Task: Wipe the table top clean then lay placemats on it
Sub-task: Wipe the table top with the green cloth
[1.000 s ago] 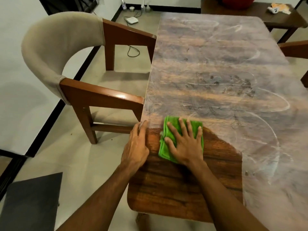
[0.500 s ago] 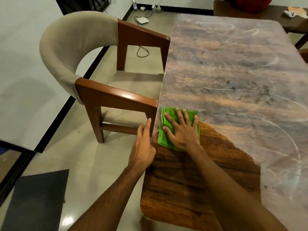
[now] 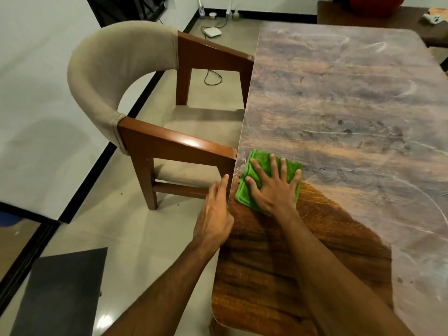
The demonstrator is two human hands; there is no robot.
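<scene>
Wiping step: the right hand (image 3: 274,192), fingers spread, presses the green cloth (image 3: 243,194) flat on the desk (image 3: 339,105). The hazy film ahead of it likely needs sweeping next.

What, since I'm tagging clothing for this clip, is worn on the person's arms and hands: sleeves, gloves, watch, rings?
Nothing shows. The left hand and right hand are bare, with no gloves and no rings on the visible fingers. The left forearm and right forearm are bare to the frame's edge: no sleeves, watch or bracelet.

Beige-backed wood chair (image 3: 101,76) on glossy tile floor (image 3: 145,238), white wall (image 3: 36,93) w/ black skirting, dark mat (image 3: 63,287) nearby
</scene>
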